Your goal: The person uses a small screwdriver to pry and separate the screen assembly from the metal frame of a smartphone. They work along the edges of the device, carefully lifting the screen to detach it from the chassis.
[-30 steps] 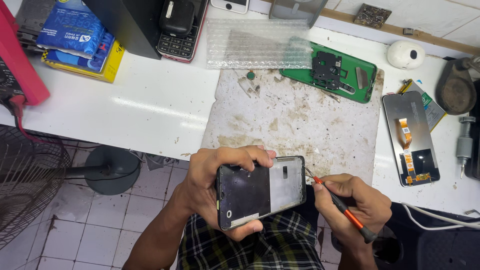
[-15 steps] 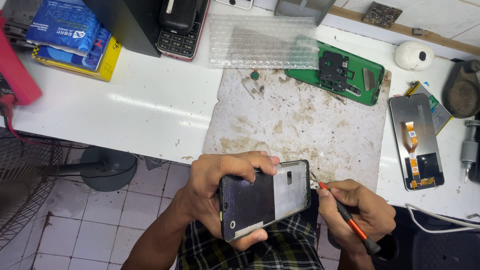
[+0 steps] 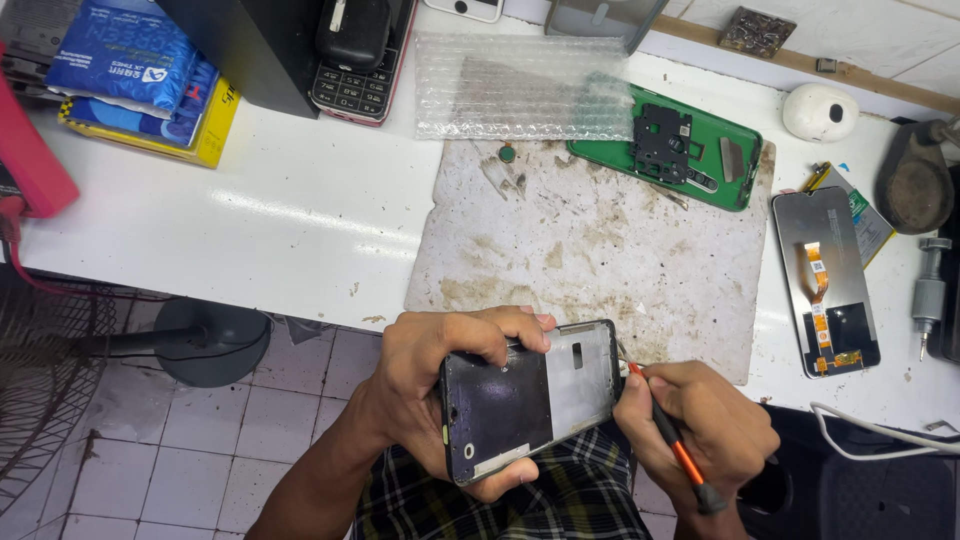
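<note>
My left hand grips an opened phone frame, dark and grey inside, holding it tilted over my lap just below the table's front edge. My right hand holds a thin orange-handled tool like a pen. Its tip touches the right end of the phone frame. A green phone back cover with a black inner plate lies at the far side of the stained work mat. A detached phone screen with an orange flex cable lies face down at the right.
Bubble wrap lies behind the mat. A keypad phone, blue packets on a yellow box, a white round object and a white cable sit around the white table. A fan stands on the tiled floor at left.
The phone frame and both hands have stayed together over my lap, shifting slightly right and down in view. The tool tip remains at the frame's right end.
</note>
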